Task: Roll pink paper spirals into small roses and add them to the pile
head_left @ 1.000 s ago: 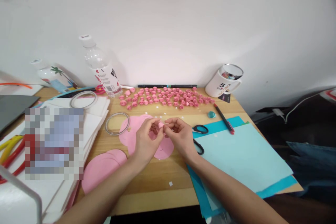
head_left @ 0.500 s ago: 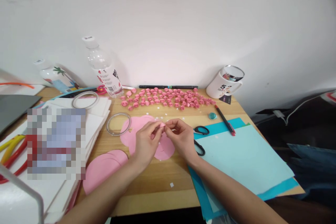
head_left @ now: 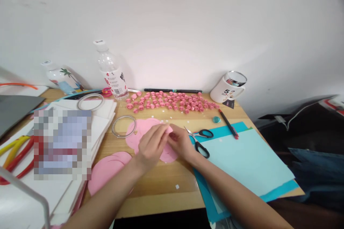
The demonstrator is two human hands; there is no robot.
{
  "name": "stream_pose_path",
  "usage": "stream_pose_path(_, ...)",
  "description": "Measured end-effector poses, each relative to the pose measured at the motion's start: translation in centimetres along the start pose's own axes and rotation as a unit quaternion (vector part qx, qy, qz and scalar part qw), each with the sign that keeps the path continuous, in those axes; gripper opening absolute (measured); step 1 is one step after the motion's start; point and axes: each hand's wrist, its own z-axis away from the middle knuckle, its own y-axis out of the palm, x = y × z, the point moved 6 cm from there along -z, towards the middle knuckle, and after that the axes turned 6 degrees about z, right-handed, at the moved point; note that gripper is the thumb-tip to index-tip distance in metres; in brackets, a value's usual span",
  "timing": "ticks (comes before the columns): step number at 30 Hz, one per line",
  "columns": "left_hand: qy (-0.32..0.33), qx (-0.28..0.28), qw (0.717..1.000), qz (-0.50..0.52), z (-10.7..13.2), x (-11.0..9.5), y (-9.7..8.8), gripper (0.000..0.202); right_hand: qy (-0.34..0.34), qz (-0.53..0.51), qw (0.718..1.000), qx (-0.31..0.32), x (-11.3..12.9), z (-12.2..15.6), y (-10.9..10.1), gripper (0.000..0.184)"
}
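Above the desk's middle, my left hand (head_left: 152, 146) and my right hand (head_left: 181, 144) meet at the fingertips. Both are closed on a small pink paper piece (head_left: 169, 129), mostly covered by the fingers. Under them lie pink paper circles (head_left: 131, 137), partly hidden. Another stack of pink circles (head_left: 106, 175) is beside my left forearm. Behind the hands, many small rolled pink paper flowers (head_left: 170, 102) spread along the back of the desk. Black-handled scissors (head_left: 202, 139) rest, blades parted, just right of my right hand.
Blue paper sheets (head_left: 249, 164) cover the right side, with a pen (head_left: 228, 123) across their far edge. A mug (head_left: 228, 87) and a water bottle (head_left: 114, 75) stand by the wall. Tape rings (head_left: 124, 137) and red-handled scissors (head_left: 21, 161) are at left.
My right hand has turned inward, its fingers now curled behind the paper piece. The scissors' blades have come into sight. The view has shifted slightly.
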Motion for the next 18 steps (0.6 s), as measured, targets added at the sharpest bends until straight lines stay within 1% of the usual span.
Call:
stream_pose_path(2, 0.055, 0.02, 0.998, -0.006, 0.2, -1.0, 0.0, 0.023, -0.036, 0.049, 0.998, 0.032, 0.5, 0.1, 0.5, 0.018)
stream_pose_path(4, 0.084, 0.042, 0.996, -0.012, 0.4, -1.7, 0.1, 0.022, -0.044, 0.072, 0.994, 0.064, 0.8, 0.2, 0.8, 0.024)
stream_pose_path(7, 0.088, 0.055, 0.994, -0.035, 0.4, -2.1, 0.1, 0.02, -0.039, 0.1, 0.988, 0.107, 1.2, 0.1, 0.8, 0.025)
stream_pose_path(8, 0.084, 0.054, 0.994, -0.041, 0.4, -2.1, 0.0, 0.019, -0.048, 0.111, 0.986, 0.116, 1.4, -0.1, 0.9, 0.024)
stream_pose_path(10, 0.078, 0.053, 0.994, -0.053, 0.2, -2.1, -0.1, 0.019, -0.088, 0.131, 0.979, 0.131, 1.8, -0.7, 1.3, 0.023)
stream_pose_path(12, 0.078, 0.042, 0.994, -0.064, 0.0, -2.2, -0.4, 0.019, -0.134, 0.15, 0.969, 0.145, 2.1, -1.6, 2.3, 0.022)
stream_pose_path(13, 0.078, 0.036, 0.994, -0.069, -0.2, -2.3, -0.5, 0.019, -0.15, 0.163, 0.965, 0.142, 2.1, -2.1, 3.0, 0.022)
stream_pose_path(15, 0.077, 0.022, 0.994, -0.073, -0.4, -2.3, -0.7, 0.019, -0.198, 0.201, 0.947, 0.155, 2.5, -3.0, 5.0, 0.025)
stream_pose_path(16, 0.079, 0.015, 0.994, -0.072, -0.5, -2.3, -0.8, 0.019, -0.208, 0.213, 0.943, 0.15, 2.8, -3.5, 6.0, 0.023)
stream_pose_path(18, 0.085, 0.003, 0.994, -0.072, -0.5, -2.3, -0.8, 0.02, -0.195, 0.224, 0.948, 0.118, 3.1, -4.3, 7.6, 0.015)
